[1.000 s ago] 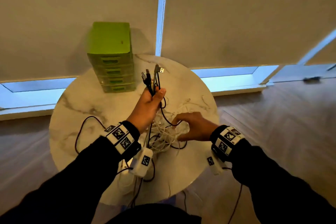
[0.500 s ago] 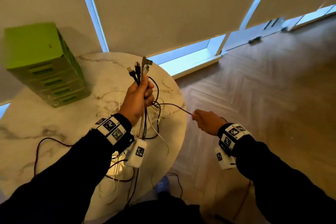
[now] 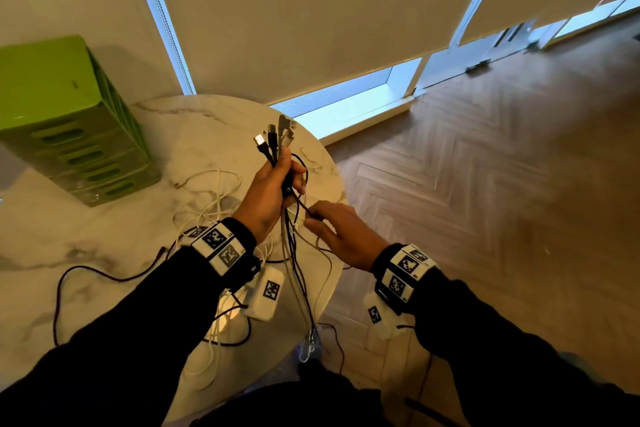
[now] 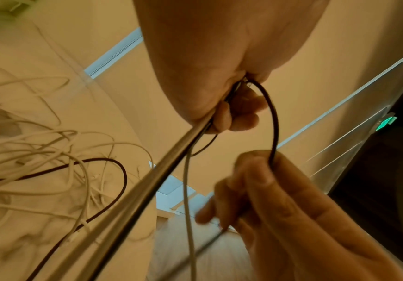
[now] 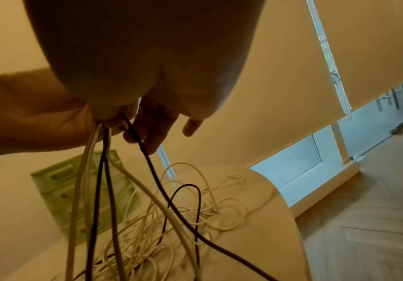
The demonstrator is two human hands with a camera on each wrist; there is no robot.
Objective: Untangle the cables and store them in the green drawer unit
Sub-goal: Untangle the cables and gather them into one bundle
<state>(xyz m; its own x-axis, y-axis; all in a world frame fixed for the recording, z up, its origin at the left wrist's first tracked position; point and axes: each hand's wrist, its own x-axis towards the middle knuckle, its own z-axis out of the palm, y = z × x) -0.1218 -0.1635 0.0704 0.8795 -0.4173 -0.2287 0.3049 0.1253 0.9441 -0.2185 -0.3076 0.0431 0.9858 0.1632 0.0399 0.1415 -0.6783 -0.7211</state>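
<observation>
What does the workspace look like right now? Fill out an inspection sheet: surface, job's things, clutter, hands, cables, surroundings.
Surface: round marble table, partly covered by loose cables.
Job's things: green drawer unit stands at the table's far left, drawers all closed; bundle of cables held upright, plugs on top.
Clutter: nothing seen.
Hands: left hand grips the bundle below the plugs; right hand pinches one black cable looping out of the left fist.
Cables: white cables tangled on the table; a dark cable trails over the near left side; several strands hang over the table edge.
Surroundings: drawn roller blinds, herringbone wood floor.
</observation>
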